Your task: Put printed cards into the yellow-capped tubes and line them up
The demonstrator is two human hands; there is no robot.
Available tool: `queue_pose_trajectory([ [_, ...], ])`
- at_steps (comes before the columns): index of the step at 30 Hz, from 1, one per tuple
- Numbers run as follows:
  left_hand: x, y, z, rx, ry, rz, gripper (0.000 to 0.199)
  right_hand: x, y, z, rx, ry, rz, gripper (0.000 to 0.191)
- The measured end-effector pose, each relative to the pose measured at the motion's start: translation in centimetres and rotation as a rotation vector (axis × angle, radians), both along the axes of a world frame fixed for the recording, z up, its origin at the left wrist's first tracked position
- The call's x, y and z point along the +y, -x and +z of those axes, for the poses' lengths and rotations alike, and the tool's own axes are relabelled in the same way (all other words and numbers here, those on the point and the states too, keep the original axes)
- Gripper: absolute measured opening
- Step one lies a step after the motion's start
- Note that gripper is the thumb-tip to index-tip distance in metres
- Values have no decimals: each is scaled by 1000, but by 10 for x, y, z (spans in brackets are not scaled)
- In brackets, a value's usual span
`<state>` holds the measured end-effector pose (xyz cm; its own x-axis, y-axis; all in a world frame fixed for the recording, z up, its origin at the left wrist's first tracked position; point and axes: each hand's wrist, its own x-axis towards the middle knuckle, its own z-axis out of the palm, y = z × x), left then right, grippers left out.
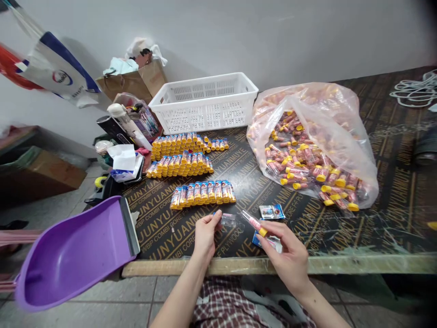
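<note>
My right hand [287,255] pinches the yellow-capped end of a clear tube [251,221] with pinkish contents. My left hand [205,234] closes on a clear plastic sleeve [229,220], whose free end points toward the tube; the two look slightly apart. Under and beside my right fingers lies a blue packet of labels [276,243], partly covered. Another blue and white packet [271,211] rests just beyond. A row of blue-labelled, yellow-capped tubes [204,192] lies beyond my left hand, with two stacked rows of similar tubes [180,165] farther back.
An open plastic bag [341,132] full of pinkish tubes lies at the right. Behind the stacks stands a white basket [208,116]. A purple dustpan [82,250] is at the left edge, near bottles and papers [123,157]. A wooden strip [164,267] edges the table.
</note>
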<state>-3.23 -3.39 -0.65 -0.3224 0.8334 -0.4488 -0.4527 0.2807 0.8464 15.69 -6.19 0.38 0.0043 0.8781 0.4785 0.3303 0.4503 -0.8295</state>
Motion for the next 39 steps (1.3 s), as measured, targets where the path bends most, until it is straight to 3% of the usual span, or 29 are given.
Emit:
queue_pose_trajectory([
  [5, 0, 0, -5, 18, -16, 40, 39, -2, 5, 2, -119, -149, 11, 32],
  [12, 0, -7, -5, 50, -18, 55, 45, -9, 13, -2, -159, -207, 131, 41],
  [17, -4, -13, 12, -148, -89, -80, 39, -7, 8, -8, -119, -76, 107, 35],
  [20, -5, -13, 21, -214, -82, -108, 50, -7, 4, -11, -129, -4, 155, 35],
  [24, -6, -14, 26, -218, -64, -148, 59, -12, 2, -15, -136, -9, 236, 41],
  [27, -11, -19, 27, -222, -43, -256, 57, -11, 2, -16, -153, -40, 188, 47],
  [30, -18, -24, 28, -224, -10, -385, 52, -3, 0, -14, -179, -14, 161, 65],
  [34, -24, -28, 28, -216, 9, -496, 39, 7, -4, -6, -221, 50, 348, 83],
  [39, -28, -33, 28, -213, 22, -545, 35, 9, -6, 0, -247, 48, 527, 86],
])
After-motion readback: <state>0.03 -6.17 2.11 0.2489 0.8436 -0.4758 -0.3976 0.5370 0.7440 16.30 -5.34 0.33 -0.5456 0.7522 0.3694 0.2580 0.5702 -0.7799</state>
